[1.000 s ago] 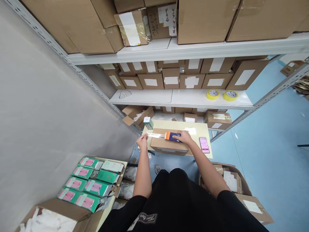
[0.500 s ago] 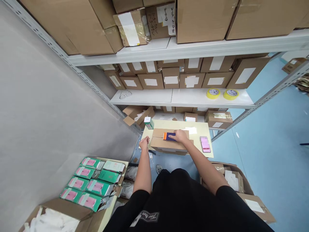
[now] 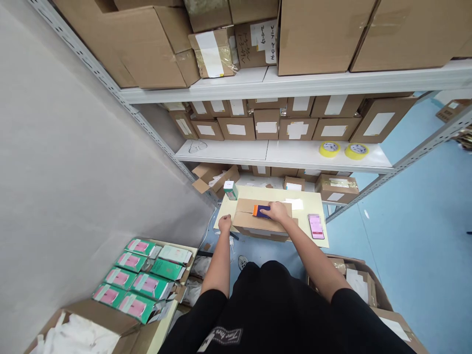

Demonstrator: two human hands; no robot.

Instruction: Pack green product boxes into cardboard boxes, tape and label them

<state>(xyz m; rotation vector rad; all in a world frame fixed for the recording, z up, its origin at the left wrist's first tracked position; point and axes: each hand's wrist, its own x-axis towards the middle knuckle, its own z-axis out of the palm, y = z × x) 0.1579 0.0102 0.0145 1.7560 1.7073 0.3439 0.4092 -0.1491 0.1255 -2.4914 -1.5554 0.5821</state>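
A closed cardboard carton (image 3: 247,219) lies on the pale yellow table (image 3: 313,197). Over its top, my right hand (image 3: 277,211) grips a small flat dark blue box with an orange end (image 3: 259,211). Whether the small box rests on the cardboard I cannot tell. My left hand (image 3: 224,223) is curled into a fist at the table's left edge, just beside the carton, and no object shows in it. A small white-and-green box (image 3: 230,190) stands upright at the table's back left corner. To the right lies a phone (image 3: 316,226) with a pink screen.
Metal shelving (image 3: 228,157) full of labelled cartons rises behind the table, with two yellow tape rolls (image 3: 329,149) on one shelf. At lower left, several green-and-pink packs (image 3: 145,285) cover a side table. An open carton (image 3: 363,282) stands at lower right.
The view has shifted a little, so the shelves and table sit slightly lower and further right. My left fist has turned slightly. My right hand keeps its hold on the blue-and-orange box.
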